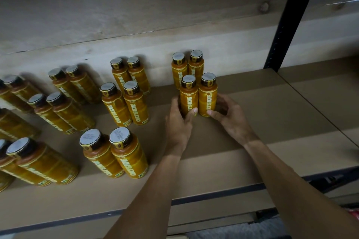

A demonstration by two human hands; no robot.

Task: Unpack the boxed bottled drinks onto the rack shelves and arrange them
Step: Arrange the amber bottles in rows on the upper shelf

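Two upright yellow bottles [198, 96] side by side on the brown shelf [272, 114], touching, just in front of a back pair [188, 68] against the pale wall. Left hand [177, 122] wrapped around the left one near its base, right hand [228, 112] cupping the right one, thumbs on the labels. Likely risks: nudging the tall, narrow bottles forward and knocking the back pair; letting go unevenly and tipping one toward the open shelf; a withdrawing forearm clipping the pair near the front edge [116, 153].
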